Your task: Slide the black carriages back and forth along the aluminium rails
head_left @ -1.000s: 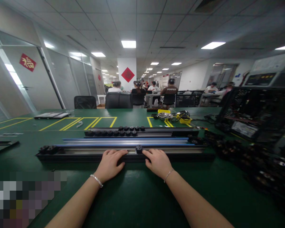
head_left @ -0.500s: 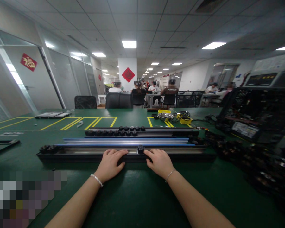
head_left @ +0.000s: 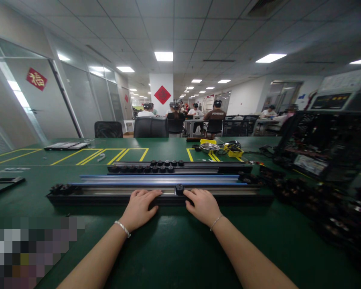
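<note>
Two bare hands lie over the near black rail (head_left: 228,199), fingers loosely spread, neither closed around anything. One small black part (head_left: 179,189) sits in the rail's channel between them; the index fingertip of the right hand (head_left: 202,202) is at its right side, though from here I can't tell whether it presses or just meets it. The left hand (head_left: 140,206) is apart from the part, its fingertips over the channel and its thumb by the front edge.

To my mind, a sideways push from that one finger could tip or jam the part, since nothing visibly steadies its other side. A hard press on the front edge might also shift the rail into the blue-edged strip (head_left: 162,180) just behind it.

The green table (head_left: 168,249) is marked with yellow lines. Farther back is another rail (head_left: 195,171) carrying rows of black pieces (head_left: 144,169); a dark heap of parts (head_left: 325,208) spreads to the right, near an open computer case (head_left: 311,162). Beyond the chairs (head_left: 151,127), capped people sit working at other tables.
</note>
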Motion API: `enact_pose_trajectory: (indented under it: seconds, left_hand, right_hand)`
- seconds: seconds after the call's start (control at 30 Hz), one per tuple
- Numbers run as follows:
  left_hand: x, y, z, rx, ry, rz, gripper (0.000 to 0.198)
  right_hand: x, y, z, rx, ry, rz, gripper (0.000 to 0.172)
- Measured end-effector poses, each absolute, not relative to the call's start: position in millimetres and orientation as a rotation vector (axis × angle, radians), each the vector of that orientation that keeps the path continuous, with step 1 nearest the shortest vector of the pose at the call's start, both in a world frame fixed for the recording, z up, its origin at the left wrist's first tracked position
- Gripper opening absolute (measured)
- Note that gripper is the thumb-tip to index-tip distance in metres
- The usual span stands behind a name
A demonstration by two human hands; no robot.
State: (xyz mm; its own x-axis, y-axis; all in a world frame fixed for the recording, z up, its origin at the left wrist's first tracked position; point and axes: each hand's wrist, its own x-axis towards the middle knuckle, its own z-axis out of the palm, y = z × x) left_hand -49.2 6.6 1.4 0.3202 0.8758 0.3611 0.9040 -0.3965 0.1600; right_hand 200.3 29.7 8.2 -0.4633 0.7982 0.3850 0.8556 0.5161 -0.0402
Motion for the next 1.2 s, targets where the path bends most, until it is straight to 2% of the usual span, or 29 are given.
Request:
enact_pose_trajectory:
  seconds: [0.37, 0.53, 1.2]
  left_hand:
    - [-49, 7, 2, -2.491, -1.680, -0.601, 0.045]
    - [-48, 7, 1, -2.486, -1.682, -0.614, 0.043]
    - [-50, 8, -1, -2.494, -1.661, -0.608, 0.045]
  right_hand:
    - [192, 29, 4, -1.370, -2.196, -0.142, 0.029]
    - [174, 35, 2, -1.495, -1.993, -0.100, 0.038]
    - [163, 37, -1, -1.523, -1.815, -0.024, 0.027]
